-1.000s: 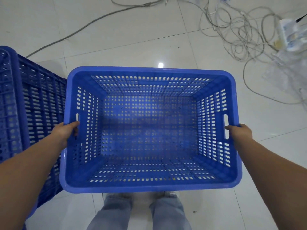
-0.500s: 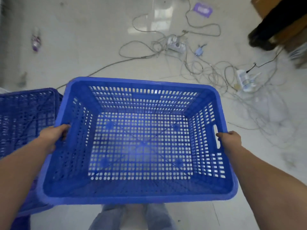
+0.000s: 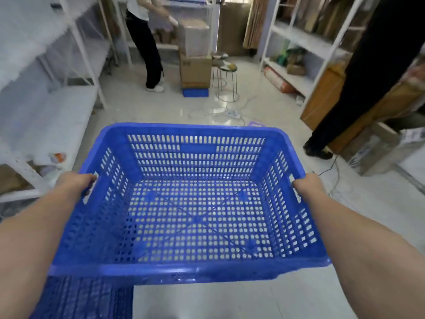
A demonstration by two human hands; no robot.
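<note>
An empty blue perforated plastic crate (image 3: 184,270) hangs in the air in front of me, held level above the floor. My left hand (image 3: 74,183) grips the handle slot in its left wall. My right hand (image 3: 307,184) grips the handle slot in its right wall. Through the holes in the crate's bottom the pale floor shows.
Another blue crate (image 3: 87,298) lies low at the bottom left. White metal shelving (image 3: 76,54) lines the left, more shelves (image 3: 296,42) the right. A person (image 3: 147,47) stands by stacked cardboard boxes (image 3: 195,63) ahead; a second person in black (image 3: 358,77) stands right. Cables and a power strip (image 3: 232,113) lie on the floor, near a stool (image 3: 227,81).
The view has swung up from the floor to the room ahead. The crate has risen with both hands still on its handles, and the second crate has dropped to the bottom left.
</note>
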